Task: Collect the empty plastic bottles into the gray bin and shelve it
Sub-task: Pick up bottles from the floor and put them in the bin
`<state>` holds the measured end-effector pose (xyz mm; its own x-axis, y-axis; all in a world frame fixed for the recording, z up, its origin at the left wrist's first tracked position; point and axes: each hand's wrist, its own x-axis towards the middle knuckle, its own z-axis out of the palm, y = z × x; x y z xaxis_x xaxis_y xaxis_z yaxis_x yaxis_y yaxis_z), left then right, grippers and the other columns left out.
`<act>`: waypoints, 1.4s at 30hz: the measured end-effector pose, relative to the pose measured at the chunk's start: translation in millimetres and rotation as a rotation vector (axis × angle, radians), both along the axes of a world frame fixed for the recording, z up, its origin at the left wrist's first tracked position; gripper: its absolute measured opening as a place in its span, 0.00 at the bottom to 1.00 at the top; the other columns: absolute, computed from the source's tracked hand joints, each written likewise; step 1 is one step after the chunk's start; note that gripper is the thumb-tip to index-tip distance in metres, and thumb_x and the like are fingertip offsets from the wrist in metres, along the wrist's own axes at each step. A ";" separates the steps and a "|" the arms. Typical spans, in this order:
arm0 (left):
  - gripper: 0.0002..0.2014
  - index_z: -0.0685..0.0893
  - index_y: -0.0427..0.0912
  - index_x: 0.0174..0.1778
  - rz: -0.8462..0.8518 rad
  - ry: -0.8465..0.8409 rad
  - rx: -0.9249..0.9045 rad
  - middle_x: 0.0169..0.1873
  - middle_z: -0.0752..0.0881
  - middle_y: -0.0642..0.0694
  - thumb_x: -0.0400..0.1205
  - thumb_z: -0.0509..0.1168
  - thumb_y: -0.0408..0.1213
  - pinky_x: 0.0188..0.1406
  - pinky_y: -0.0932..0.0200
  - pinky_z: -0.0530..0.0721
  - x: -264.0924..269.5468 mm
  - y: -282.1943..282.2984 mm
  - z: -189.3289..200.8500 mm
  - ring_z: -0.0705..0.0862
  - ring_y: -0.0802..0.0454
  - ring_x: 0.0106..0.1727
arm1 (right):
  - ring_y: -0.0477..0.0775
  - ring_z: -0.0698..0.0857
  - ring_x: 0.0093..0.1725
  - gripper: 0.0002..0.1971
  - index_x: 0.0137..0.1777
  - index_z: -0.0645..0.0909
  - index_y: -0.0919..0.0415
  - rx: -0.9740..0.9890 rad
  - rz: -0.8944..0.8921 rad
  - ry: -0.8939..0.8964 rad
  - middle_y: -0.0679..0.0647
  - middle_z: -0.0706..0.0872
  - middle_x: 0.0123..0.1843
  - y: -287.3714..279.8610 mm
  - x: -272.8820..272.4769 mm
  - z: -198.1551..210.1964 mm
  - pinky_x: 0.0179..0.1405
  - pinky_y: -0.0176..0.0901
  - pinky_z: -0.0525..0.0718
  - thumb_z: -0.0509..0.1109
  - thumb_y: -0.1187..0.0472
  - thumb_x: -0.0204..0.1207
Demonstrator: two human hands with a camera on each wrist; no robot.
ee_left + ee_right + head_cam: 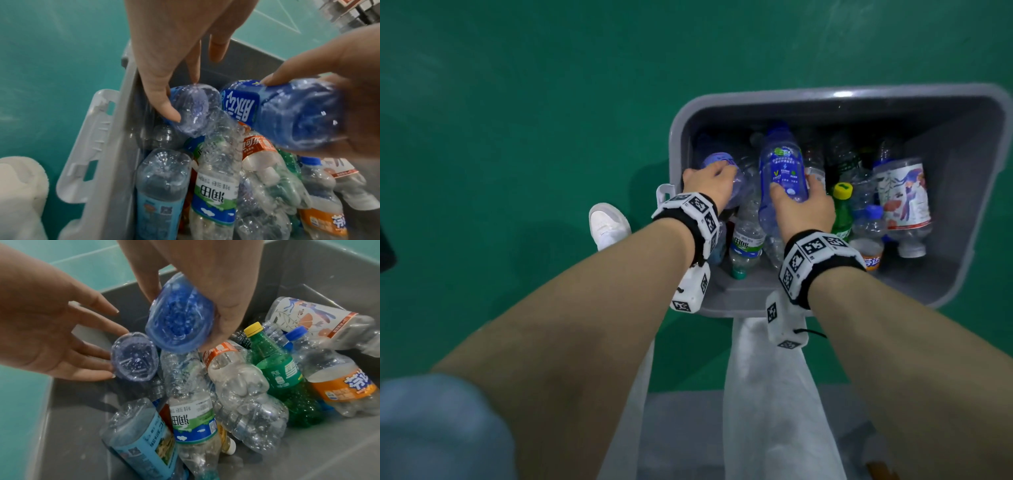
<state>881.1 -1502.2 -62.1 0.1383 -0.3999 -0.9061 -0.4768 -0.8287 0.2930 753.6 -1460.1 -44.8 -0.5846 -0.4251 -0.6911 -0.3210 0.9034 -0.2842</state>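
A gray rectangular plastic bin is seen standing on the green floor, partly filled with empty plastic bottles lying in a loose heap. Both hands are reached into it from the near rim.

The left hand is held at the bin's left wall; its fingers are extended and only lightly bent, with the fingertips touching the base of a pale violet clear plastic bottle, which lies on the heap in the left far corner. No closed grasp around it is shown.

The right hand is wrapped around the lower end of a deep blue translucent plastic bottle with a blue label, thumb on one side and fingers on the other. This bottle is held above the heap, its cap end pointed toward the far wall.

On the heap, a clear crumpled bottle with a green, white and blue label is seen near the near wall, a green plastic bottle with a yellow cap toward the middle, a clear bottle with an orange label beside it, and a clear bottle with a floral white label by the right wall. A white shoe is visible on the floor, just left of the bin.
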 end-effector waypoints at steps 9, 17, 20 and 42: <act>0.16 0.87 0.38 0.56 -0.033 -0.064 -0.107 0.57 0.80 0.30 0.82 0.57 0.41 0.59 0.56 0.76 -0.1 13.0 20.1 0.80 0.34 0.57 | 0.59 0.72 0.75 0.37 0.81 0.66 0.55 -0.062 0.138 -0.053 0.60 0.70 0.77 -7.7 -4.1 11.7 0.77 0.49 0.69 0.71 0.45 0.73; 0.15 0.86 0.33 0.48 -0.003 -0.097 -0.205 0.46 0.85 0.34 0.83 0.56 0.38 0.45 0.53 0.78 -6.9 54.3 43.2 0.80 0.40 0.45 | 0.60 0.79 0.67 0.29 0.73 0.75 0.56 -0.049 0.340 -0.077 0.60 0.78 0.69 17.6 -14.5 26.6 0.71 0.54 0.76 0.71 0.48 0.73; 0.15 0.84 0.34 0.51 0.076 -0.095 -0.179 0.44 0.84 0.39 0.84 0.55 0.39 0.45 0.56 0.78 -5.2 74.9 53.5 0.79 0.43 0.44 | 0.58 0.82 0.63 0.25 0.70 0.78 0.56 -0.027 0.389 -0.100 0.58 0.82 0.65 23.6 -15.4 39.0 0.68 0.50 0.78 0.70 0.51 0.74; 0.13 0.83 0.35 0.48 0.675 -0.126 -0.126 0.42 0.83 0.40 0.83 0.56 0.37 0.40 0.56 0.74 294.9 252.8 51.0 0.77 0.45 0.42 | 0.57 0.89 0.50 0.12 0.54 0.85 0.53 0.100 0.895 -0.237 0.54 0.90 0.53 152.7 322.9 31.0 0.58 0.56 0.86 0.62 0.60 0.76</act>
<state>1176.0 -1249.4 -11.1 0.4945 -0.2902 -0.8193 0.0940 -0.9192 0.3823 1076.5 -1307.4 -13.9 0.0933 -0.5817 -0.8080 -0.8536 0.3711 -0.3657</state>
